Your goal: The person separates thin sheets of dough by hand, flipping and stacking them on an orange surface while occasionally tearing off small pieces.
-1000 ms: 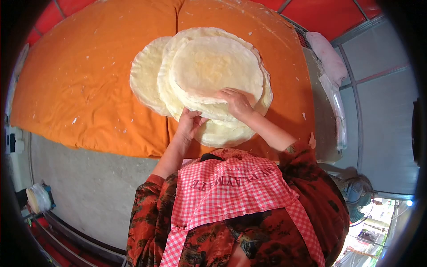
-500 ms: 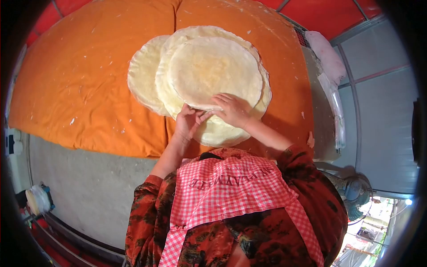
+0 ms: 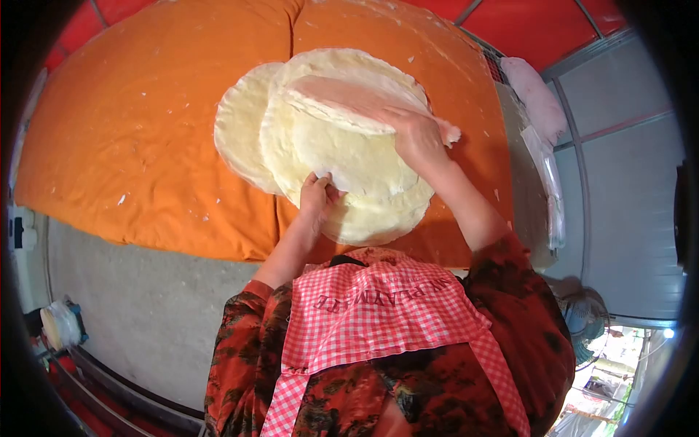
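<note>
Several pale, round flat sheets [image 3: 244,135] lie overlapped in a pile on an orange cloth [image 3: 160,146]. The top sheet [image 3: 342,98] is lifted and folded back toward the far side, blurred by motion. My right hand [image 3: 421,138] is at its near right edge, fingers against the sheet. Beneath it shows another round sheet [image 3: 349,156]. My left hand [image 3: 321,195] is at the near left edge of that lower sheet, thumb and fingers pinched together on the edge.
Beyond the cloth's right edge lie a pinkish bag [image 3: 534,98] and clear plastic wrapping [image 3: 550,189]. A fan [image 3: 582,324] stands at the lower right. At the lower left is a roll of plastic [image 3: 61,325].
My right hand has moved away from me and to the right, and the top sheet's near part has come up and folded back. My left hand has shifted slightly right and its fingers have closed.
</note>
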Motion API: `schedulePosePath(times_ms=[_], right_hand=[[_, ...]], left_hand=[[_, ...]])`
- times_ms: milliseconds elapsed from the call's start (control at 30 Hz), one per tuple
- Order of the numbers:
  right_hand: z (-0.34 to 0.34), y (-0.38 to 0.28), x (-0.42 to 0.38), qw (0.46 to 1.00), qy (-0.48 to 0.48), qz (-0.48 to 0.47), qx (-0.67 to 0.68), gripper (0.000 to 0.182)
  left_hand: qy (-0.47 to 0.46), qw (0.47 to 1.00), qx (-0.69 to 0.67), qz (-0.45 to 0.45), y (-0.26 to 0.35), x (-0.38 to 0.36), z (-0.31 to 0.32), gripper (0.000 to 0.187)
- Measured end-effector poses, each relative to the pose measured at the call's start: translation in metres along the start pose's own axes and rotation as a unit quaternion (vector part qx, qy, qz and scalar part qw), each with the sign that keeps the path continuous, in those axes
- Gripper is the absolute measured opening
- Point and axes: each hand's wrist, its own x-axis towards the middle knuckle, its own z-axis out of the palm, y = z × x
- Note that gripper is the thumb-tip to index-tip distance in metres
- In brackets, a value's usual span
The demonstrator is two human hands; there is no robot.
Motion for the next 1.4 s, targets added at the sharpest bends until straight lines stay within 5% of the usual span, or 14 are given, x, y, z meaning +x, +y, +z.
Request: schedulePosePath(times_ms=[100, 267, 467, 567, 667, 733, 767, 800, 867, 900, 967, 1067, 1267, 1400], right_hand=[[0.051, 0.005, -0.037, 0.991, 0.085, -0.067, -0.083, 0.033], [0.137, 0.026, -0.087, 0.996, 0.066, -0.030, -0.042, 0.035], [0.123, 0.020, -0.077, 0.999, 0.009, 0.030, 0.026, 0.037], [0.134, 0.019, -0.081, 0.999, -0.011, 0.023, 0.046, 0.035], [0.093, -0.011, -0.101, 0.998, 0.058, 0.018, -0.009, 0.036], [0.092, -0.012, -0.137, 0.976, -0.041, 0.131, 0.171, 0.034], [0.112, 0.000, -0.155, 0.926, -0.092, 0.216, 0.297, 0.037], [0.121, 0.012, -0.163, 0.794, -0.065, 0.322, 0.511, 0.040], [0.130, 0.034, -0.169, 0.367, -0.001, 0.439, 0.820, 0.045], [0.116, 0.034, -0.155, 0.257, 0.104, 0.527, 0.803, 0.051], [0.139, 0.073, -0.165, 0.354, 0.190, 0.357, 0.843, 0.055], [0.116, 0.077, -0.149, 0.325, 0.246, 0.319, 0.856, 0.056], [0.110, 0.095, -0.129, 0.419, 0.212, 0.449, 0.760, 0.056], [0.111, 0.107, -0.111, 0.472, 0.181, 0.461, 0.729, 0.055]], left_hand=[[0.026, 1.000, -0.016, 0.005, 0.001, -0.005, 0.009, 0.016], [-0.012, 0.999, -0.046, 0.008, 0.006, -0.013, 0.014, 0.022], [-0.086, 0.991, -0.098, -0.026, 0.036, -0.030, 0.030, 0.037], [0.115, 0.993, 0.013, -0.020, 0.050, -0.035, 0.056, 0.038], [0.047, 0.989, 0.124, 0.070, 0.026, 0.016, 0.021, 0.022], [0.015, 0.991, 0.126, 0.047, 0.037, 0.018, 0.022, 0.016], [0.022, 0.995, 0.087, 0.038, 0.043, 0.016, 0.032, 0.015], [0.013, 0.997, 0.069, 0.037, 0.047, 0.011, 0.044, 0.016], [0.003, 0.999, 0.032, 0.039, 0.054, -0.002, 0.061, 0.020], [-0.014, 0.999, 0.034, 0.024, 0.056, -0.009, 0.061, 0.019], [-0.048, 0.998, 0.043, -0.008, 0.059, -0.028, 0.049, 0.017], [0.023, 0.992, 0.108, -0.056, 0.042, -0.028, -0.009, 0.024], [-0.025, 0.999, -0.024, -0.008, 0.078, -0.047, 0.010, 0.033], [0.044, 0.992, 0.092, 0.070, 0.075, -0.017, -0.006, 0.026]])
